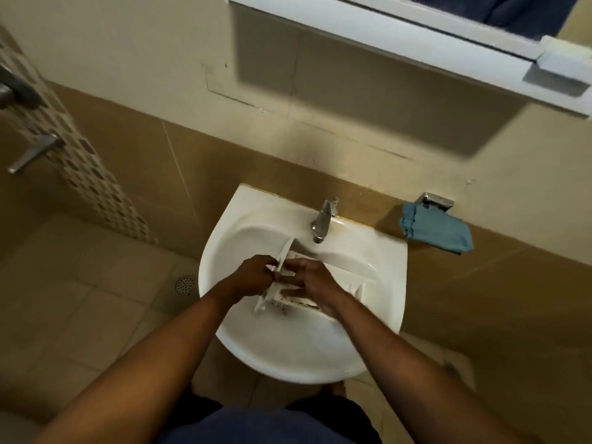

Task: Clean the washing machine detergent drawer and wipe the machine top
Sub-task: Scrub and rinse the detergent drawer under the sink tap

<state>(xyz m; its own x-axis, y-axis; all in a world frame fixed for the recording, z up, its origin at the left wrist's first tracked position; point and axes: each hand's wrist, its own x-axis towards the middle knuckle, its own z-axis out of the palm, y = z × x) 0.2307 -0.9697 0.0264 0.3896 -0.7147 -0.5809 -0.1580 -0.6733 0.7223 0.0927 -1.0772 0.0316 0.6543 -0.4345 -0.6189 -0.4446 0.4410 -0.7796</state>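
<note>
The white detergent drawer (349,283) lies in the white sink (288,357), below the chrome tap (323,223). Dark grime shows along its near edge. My left hand (253,277) grips the drawer's left wall, fingers curled over the rim. My right hand (315,285) lies on top of the drawer's middle with its fingers spread flat across the compartments. Much of the drawer is hidden under my hands. No water stream is visible from the tap.
A blue cloth (437,231) hangs from a metal holder (434,200) on the tiled wall right of the sink. A white mirror cabinet (416,49) juts out above. A floor drain (185,284) and door handles (35,152) are at the left.
</note>
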